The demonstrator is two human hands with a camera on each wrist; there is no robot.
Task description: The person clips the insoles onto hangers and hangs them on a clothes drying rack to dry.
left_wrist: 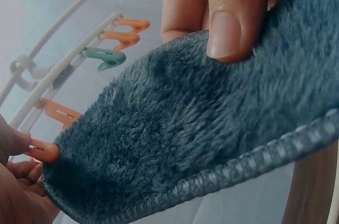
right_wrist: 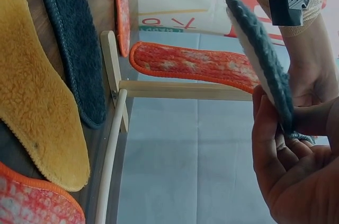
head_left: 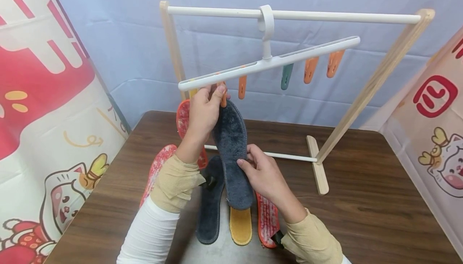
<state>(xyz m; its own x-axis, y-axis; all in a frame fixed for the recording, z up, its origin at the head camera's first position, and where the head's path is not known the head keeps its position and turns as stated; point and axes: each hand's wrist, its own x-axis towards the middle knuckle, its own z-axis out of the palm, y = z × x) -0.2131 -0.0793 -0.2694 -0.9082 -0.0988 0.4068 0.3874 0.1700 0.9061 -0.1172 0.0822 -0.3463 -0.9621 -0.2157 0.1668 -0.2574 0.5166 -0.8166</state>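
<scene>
dark insole (head_left: 233, 163): long axis near vertical, upper end at orange clip (head_left: 223, 100); left hand (head_left: 203, 113), nearer, pinches the clip; right hand (head_left: 265, 172), lower, pinches the insole's side edge

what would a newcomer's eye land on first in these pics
The fuzzy dark grey insole, raised mid-picture in the head view, left grip at its top, right grip on its edge. Above slants a long white plastic hanger bearing orange plastic clips. Behind the left grip hangs an orange-edged, red patterned insole.
</scene>
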